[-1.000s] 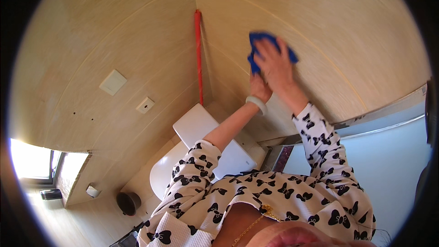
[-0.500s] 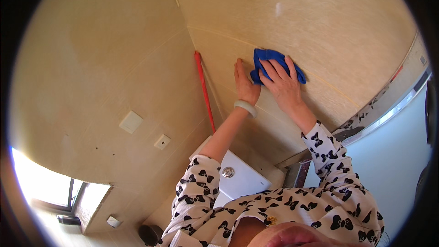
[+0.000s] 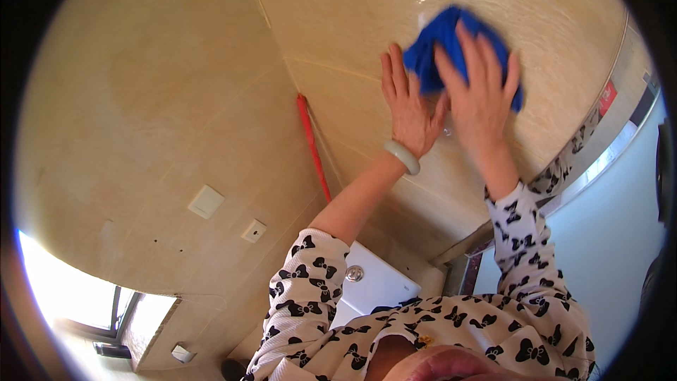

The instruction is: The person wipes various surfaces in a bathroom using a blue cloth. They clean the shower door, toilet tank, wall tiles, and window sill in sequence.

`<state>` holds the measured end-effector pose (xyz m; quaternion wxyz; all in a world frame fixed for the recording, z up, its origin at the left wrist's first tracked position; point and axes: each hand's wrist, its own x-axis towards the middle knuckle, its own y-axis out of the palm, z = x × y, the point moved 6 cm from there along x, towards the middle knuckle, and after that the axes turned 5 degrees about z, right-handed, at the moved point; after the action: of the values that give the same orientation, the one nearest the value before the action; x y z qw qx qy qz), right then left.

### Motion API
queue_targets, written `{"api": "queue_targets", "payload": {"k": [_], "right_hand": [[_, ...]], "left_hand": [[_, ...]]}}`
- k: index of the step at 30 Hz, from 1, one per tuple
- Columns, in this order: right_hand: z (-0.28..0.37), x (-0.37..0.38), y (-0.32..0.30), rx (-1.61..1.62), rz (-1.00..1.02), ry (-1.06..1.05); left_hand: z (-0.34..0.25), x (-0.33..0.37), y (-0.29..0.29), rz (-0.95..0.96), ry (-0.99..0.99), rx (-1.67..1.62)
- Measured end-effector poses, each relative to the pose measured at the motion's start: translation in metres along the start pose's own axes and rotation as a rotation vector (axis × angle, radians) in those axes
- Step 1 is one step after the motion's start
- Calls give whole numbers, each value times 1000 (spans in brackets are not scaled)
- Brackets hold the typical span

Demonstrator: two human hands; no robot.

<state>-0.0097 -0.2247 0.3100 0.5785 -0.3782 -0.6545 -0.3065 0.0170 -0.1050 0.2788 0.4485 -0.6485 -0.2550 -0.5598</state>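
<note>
A blue cloth (image 3: 438,34) lies bunched against the beige tiled wall (image 3: 338,21). Over it is my right hand (image 3: 481,92), its fingers spread and pressing the cloth to the tiles; the hand is slightly blurred. My left hand (image 3: 412,109), with a pale bangle (image 3: 403,156) at the wrist, is stretched out flat against the wall just left of the cloth. Its fingertips come close to the cloth's left edge, and nothing is in it.
A red pole (image 3: 313,144) leans in the wall corner. Below my arms stands a white toilet tank (image 3: 377,282) with a round button. Left are a switch plate (image 3: 206,202), a socket (image 3: 254,231) and a bright window (image 3: 70,282). A mirror edge (image 3: 599,141) curves at right.
My right hand has slid the blue cloth up and to the right along the wall. My left hand has also moved up and right, its fingers now more spread.
</note>
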Motion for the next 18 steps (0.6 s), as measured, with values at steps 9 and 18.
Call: {"api": "queue_targets", "payload": {"k": [9,18], "right_hand": [[81,-41,86,47,10,-95],[162,-64,162,110,86,-321]], "left_hand": [[90,-136,20,28,-241,-62],[216,-233,24,-11,-1071,-417]]}}
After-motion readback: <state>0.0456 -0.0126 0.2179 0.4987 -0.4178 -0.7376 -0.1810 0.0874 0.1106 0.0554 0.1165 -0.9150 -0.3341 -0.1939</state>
